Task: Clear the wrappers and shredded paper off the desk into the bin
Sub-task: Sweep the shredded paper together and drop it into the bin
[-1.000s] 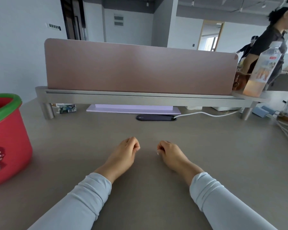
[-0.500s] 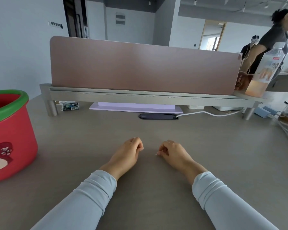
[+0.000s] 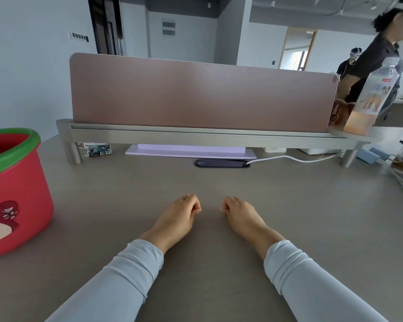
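Red bin (image 3: pixel 14 182) stands well left of the left hand (image 3: pixel 179 217); a small printed packet (image 3: pixel 98 151), possibly a wrapper, lies far ahead of it. Left hand and right hand (image 3: pixel 240 217) rest on the desk (image 3: pixel 312 217), fingers curled in, nothing visibly held. No shredded paper shows; such litter is likely light and limp, best pinched or scooped.

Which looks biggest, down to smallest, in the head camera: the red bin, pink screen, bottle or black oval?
1. pink screen
2. red bin, though it is near the camera and cut off at the edge, so its true size is unsure
3. bottle
4. black oval
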A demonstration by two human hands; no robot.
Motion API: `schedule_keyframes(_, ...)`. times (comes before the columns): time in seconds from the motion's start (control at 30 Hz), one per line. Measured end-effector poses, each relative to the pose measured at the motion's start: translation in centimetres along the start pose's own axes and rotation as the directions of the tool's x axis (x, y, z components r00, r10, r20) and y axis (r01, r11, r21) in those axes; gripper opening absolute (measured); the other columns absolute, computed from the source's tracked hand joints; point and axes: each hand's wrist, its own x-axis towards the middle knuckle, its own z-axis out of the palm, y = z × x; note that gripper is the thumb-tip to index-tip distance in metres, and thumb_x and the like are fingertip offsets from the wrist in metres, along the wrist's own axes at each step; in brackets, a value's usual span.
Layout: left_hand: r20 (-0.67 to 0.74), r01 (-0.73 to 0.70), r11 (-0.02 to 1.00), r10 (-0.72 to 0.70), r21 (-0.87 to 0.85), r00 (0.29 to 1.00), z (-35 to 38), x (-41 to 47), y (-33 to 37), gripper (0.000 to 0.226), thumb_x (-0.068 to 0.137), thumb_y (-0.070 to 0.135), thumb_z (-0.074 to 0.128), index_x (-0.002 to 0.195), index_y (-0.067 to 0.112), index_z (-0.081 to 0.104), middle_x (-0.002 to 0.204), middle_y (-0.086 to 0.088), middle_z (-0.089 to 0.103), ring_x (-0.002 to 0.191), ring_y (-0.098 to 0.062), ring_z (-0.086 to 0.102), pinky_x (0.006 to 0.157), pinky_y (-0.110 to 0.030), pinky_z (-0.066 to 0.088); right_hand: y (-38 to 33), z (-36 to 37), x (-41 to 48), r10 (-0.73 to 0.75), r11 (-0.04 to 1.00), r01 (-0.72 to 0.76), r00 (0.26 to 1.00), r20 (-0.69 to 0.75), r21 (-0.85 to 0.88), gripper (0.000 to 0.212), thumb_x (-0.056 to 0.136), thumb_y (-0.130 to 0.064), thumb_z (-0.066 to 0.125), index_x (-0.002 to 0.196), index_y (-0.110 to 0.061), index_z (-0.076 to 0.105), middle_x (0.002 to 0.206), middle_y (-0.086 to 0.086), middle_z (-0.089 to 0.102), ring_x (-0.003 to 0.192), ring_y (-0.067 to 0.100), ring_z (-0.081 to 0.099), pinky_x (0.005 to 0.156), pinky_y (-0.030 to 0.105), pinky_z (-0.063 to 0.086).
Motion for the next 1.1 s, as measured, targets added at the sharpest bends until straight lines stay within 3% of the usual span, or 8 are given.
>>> schedule_keyframes(0.1, 0.0, -0.003, 1.0, 0.003, -0.001, 1.0, 0.0, 0.0, 0.0, 0.007, 0.09, 0.011, 0.049, 0.089, 0.005, 0.053, 0.092, -0.009, 0.059, 0.076, -0.017, 0.047, 0.068, -0.026, 0.036, 0.5, -0.3, -0.1, 0.042, 0.991, -0.035, 0.998, -0.051, 0.131, 0.013, 0.09, -0.011, 0.043, 0.08, -0.016, 0.049, 0.093, 0.007, 0.057, 0.084, 0.024, 0.052, 0.072, 0.03, 0.04)
schedule_keyframes(0.2, -0.001, -0.008, 1.0, 0.008, -0.006, 1.0, 0.1, 0.0, -0.1, 0.007, 0.09, 0.01, 0.049, 0.089, 0.004, 0.053, 0.092, -0.01, 0.059, 0.077, -0.019, 0.05, 0.068, -0.025, 0.035, 0.8, -0.5, -0.2, 0.042, 0.985, -0.025, 0.994, -0.101, 0.168, 0.012, 0.091, -0.012, 0.046, 0.08, -0.014, 0.05, 0.09, 0.005, 0.056, 0.08, 0.02, 0.048, 0.07, 0.027, 0.036)
schedule_keyframes(0.5, 0.013, -0.01, 1.0, 0.01, -0.007, 1.0, 0.0, 0.0, 0.1, 0.007, 0.09, 0.011, 0.05, 0.089, 0.005, 0.053, 0.092, -0.01, 0.06, 0.081, -0.026, 0.055, 0.072, -0.034, 0.043, 1.0, -0.6, 0.2, -0.03, 0.997, 0.031, 0.999, -0.01, 0.073, 0.01, 0.088, -0.014, 0.052, 0.089, -0.01, 0.061, 0.098, 0.006, 0.061, 0.087, 0.021, 0.054, 0.078, 0.03, 0.044)
schedule_keyframes(0.7, 0.03, -0.014, 1.0, 0.014, -0.003, 0.999, 0.0, 0.0, 0.2, 0.005, 0.09, 0.012, 0.05, 0.089, 0.008, 0.052, 0.088, -0.002, 0.053, 0.077, -0.02, 0.051, 0.071, -0.032, 0.042, 0.7, -0.7, 0.5, -0.083, 0.997, 0.083, 0.996, 0.035, 0.004, 0.01, 0.088, -0.014, 0.053, 0.09, -0.01, 0.061, 0.092, 0.003, 0.056, 0.093, 0.026, 0.057, 0.081, 0.031, 0.044)
schedule_keyframes(0.9, 0.016, 0.0, 1.0, 0.0, -0.001, 1.0, -0.1, -0.1, 0.3, 0.006, 0.09, 0.011, 0.05, 0.088, 0.007, 0.053, 0.09, -0.006, 0.057, 0.078, -0.022, 0.053, 0.07, -0.03, 0.04, 0.1, -0.1, 0.7, -0.075, 0.991, 0.086, 0.992, 0.099, -0.106, 0.012, 0.091, -0.01, 0.042, 0.083, -0.019, 0.044, 0.107, 0.013, 0.058, 0.098, 0.03, 0.053, 0.083, 0.035, 0.042)
schedule_keyframes(1.03, -0.076, -0.015, 1.0, 0.015, -0.009, 0.997, -1.1, -0.4, 0.7, 0.006, 0.088, 0.006, 0.048, 0.083, 0.007, 0.051, 0.082, 0.002, 0.05, 0.073, -0.018, 0.047, 0.065, -0.025, 0.034, 0.1, -0.6, 0.6, 0.029, 0.991, -0.023, 0.998, -0.048, 0.13, 0.011, 0.091, -0.008, 0.04, 0.083, -0.015, 0.044, 0.095, 0.014, 0.058, 0.086, 0.029, 0.051, 0.071, 0.03, 0.035)
schedule_keyframes(1.1, -0.132, -0.02, 1.0, 0.019, -0.004, 0.991, -2.1, -0.5, 0.8, 0.007, 0.089, 0.007, 0.048, 0.082, 0.008, 0.05, 0.082, 0.002, 0.05, 0.074, -0.021, 0.05, 0.067, -0.032, 0.041, -0.1, -1.5, 0.6, 0.085, 0.966, -0.036, 0.979, -0.186, 0.255, 0.011, 0.091, -0.005, 0.042, 0.083, -0.01, 0.048, 0.084, 0.009, 0.054, 0.077, 0.024, 0.047, 0.062, 0.026, 0.031)
